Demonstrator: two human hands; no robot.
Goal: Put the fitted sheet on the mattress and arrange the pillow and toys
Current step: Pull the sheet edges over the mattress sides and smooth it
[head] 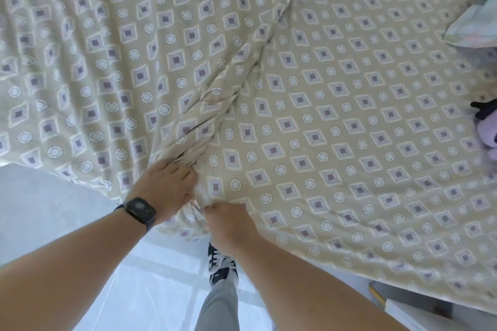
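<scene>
Pale tiled floor (48, 212); dark laced shoe (222, 263); black wristwatch (139, 209)

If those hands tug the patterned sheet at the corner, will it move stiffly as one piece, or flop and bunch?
Probably flop and bunch: the sheet already gathers into soft folds where the left hand and right hand grip it. It looks thin and light, since a long wrinkle runs from the grip across the bed. It likely drapes, as its edge hangs loosely.

Fitted sheet (336, 121): beige ground printed with rows of white-edged diamonds, lilac with dark mauve centres, alternating with white rings. Pillow (476, 19): pale pastel, mint and pink; plush toy (488, 129): lilac with black parts. Watch (139, 211): black; shoe (222, 263): dark navy, white laces; trouser leg (219, 306): grey; floor (48, 212): pale grey-white.
</scene>
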